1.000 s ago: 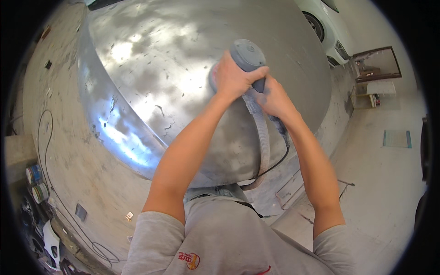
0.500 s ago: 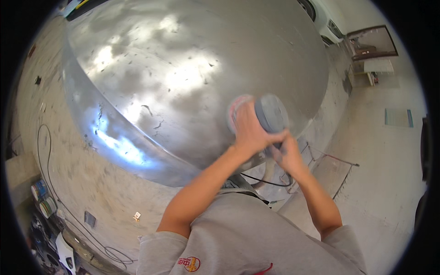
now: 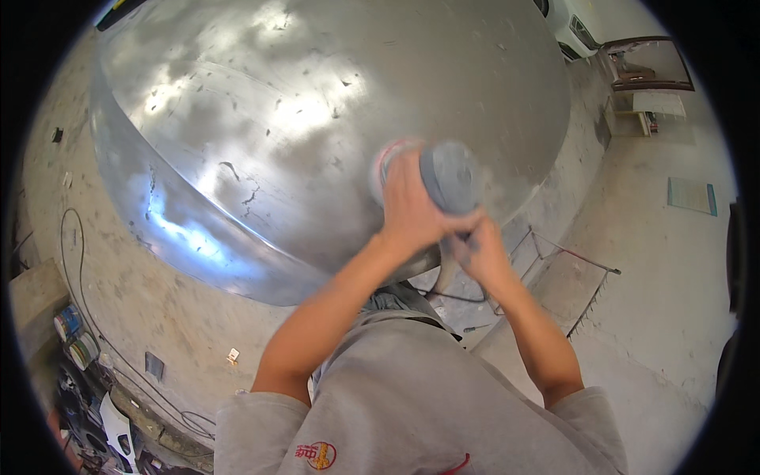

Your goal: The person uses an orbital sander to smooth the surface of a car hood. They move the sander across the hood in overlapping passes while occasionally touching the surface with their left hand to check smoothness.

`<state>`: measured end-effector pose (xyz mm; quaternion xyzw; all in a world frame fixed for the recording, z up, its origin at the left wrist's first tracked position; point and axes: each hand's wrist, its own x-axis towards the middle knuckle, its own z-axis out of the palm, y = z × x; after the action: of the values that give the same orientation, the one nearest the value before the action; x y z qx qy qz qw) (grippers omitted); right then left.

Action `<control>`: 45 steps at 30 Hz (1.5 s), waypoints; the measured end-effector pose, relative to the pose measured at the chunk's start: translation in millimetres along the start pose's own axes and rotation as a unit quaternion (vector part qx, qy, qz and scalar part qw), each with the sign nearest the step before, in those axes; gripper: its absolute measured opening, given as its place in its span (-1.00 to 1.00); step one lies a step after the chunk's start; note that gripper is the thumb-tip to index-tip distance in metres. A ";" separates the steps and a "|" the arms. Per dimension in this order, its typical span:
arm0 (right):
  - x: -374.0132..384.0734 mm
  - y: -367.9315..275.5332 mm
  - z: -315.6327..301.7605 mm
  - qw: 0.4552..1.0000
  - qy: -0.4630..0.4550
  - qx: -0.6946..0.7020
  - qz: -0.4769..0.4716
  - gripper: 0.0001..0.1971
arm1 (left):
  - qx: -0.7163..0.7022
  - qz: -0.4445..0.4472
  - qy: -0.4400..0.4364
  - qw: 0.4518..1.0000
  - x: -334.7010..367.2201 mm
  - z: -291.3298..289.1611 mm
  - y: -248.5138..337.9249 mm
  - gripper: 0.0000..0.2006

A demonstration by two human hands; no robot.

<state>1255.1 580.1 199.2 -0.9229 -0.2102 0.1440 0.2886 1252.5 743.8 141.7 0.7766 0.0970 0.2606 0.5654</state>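
A grey orbital sander [image 3: 455,178] with a round head is tilted against a large, curved, silver-grey metal panel [image 3: 293,170] that looks like a car hood. My left hand [image 3: 408,202] grips the sander's head from the left, fingers wrapped between the grey body and the pale, reddish-edged pad. Around the rear end of the tool my right hand [image 3: 480,252] is closed, just to the right of and nearer than the left. Motion smears the sander and the pad's contact edge. Dark scuffs and small pits mark the panel's shiny surface.
A dark cable [image 3: 87,301] loops over the floor at left, near two paint cans [image 3: 82,351] and car parts [image 3: 119,427]. A metal frame stand [image 3: 570,252] stands at right. Part of a white car [image 3: 571,32] shows at the far right.
Both hands and the sander have shifted left and slightly farther away across the panel. My grip on the tool is the same.
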 end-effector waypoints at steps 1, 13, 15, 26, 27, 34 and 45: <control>15.3 -1.0 -0.4 0.999 0.023 0.021 -0.024 -0.66 | 0.009 -0.001 -0.004 1.000 18.3 3.6 -5.2 0.06; 116.1 -28.1 -2.6 0.956 -0.056 0.284 0.048 -0.75 | -0.072 -0.019 -0.096 0.993 121.3 -28.1 -8.0 -0.03; 112.9 -27.0 3.8 0.966 -0.060 0.249 0.032 -0.76 | -0.078 -0.014 -0.053 0.995 106.9 -30.1 -12.3 -0.04; 130.7 -18.4 -7.2 0.990 0.040 0.126 0.048 -0.67 | -0.061 0.025 -0.086 0.994 138.8 -4.6 -16.2 -0.35; 126.6 -20.2 -4.2 0.993 0.025 0.109 0.036 -0.63 | -0.056 0.047 -0.048 0.996 124.7 -8.2 -16.3 -0.32; 132.0 -31.6 -7.2 0.995 0.053 0.072 0.047 -0.61 | -0.064 0.019 -0.063 0.996 140.8 -14.0 -18.8 -0.13; 3.0 -14.0 -6.1 0.979 -0.111 0.096 0.144 -0.62 | -0.032 0.006 -0.034 0.999 -21.8 -17.0 -14.6 0.15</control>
<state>1255.8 589.2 211.9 -0.8900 -0.0905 0.3048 0.3269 1227.4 753.2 125.5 0.7668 0.0649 0.2405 0.5916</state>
